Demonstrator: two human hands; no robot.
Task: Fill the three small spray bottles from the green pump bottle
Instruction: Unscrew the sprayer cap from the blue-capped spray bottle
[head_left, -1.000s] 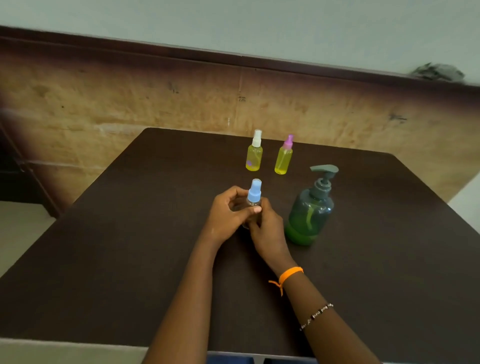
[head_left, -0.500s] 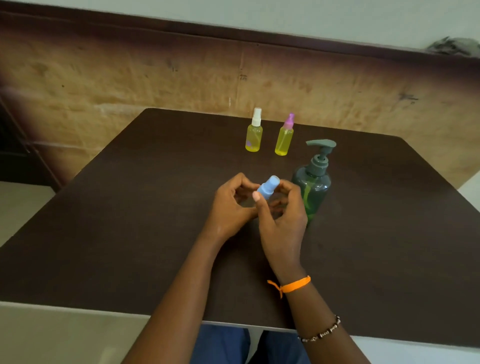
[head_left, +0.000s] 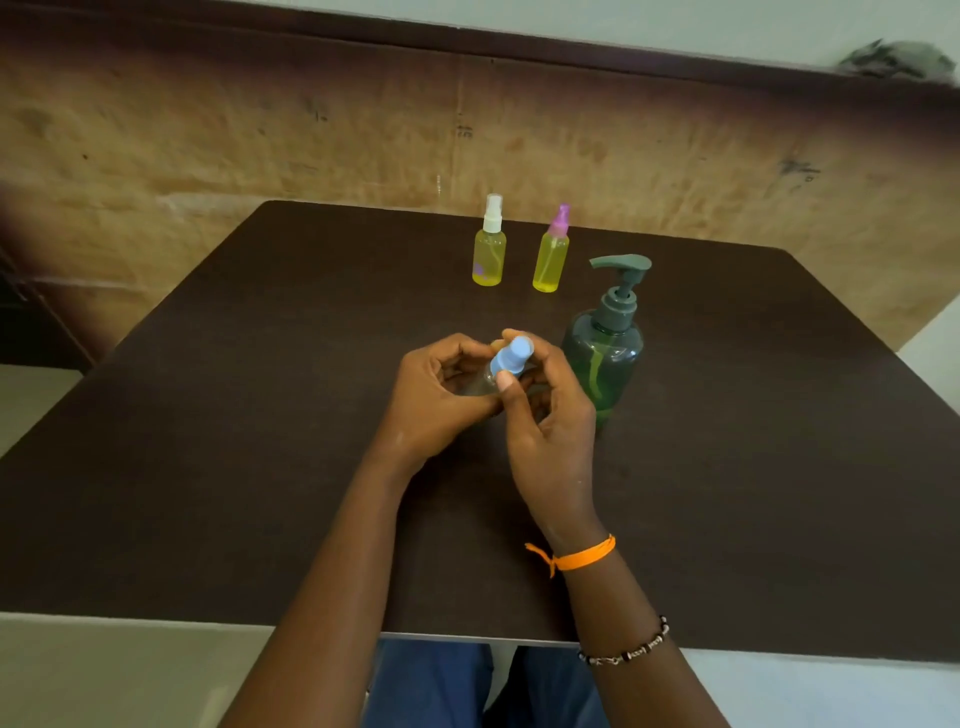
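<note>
At frame centre the left hand (head_left: 436, 395) grips the light, slick clear spray bottle (head_left: 480, 383); the right hand (head_left: 550, 410) pinches its blue cap (head_left: 511, 356).

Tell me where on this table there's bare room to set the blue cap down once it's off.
Bare table lies left of the left hand, and a wide patch right of the green pump bottle. The near strip beside the forearms is free too. It is crowded between the right hand and the pump bottle, and around the white-capped bottle and pink-capped bottle.
</note>
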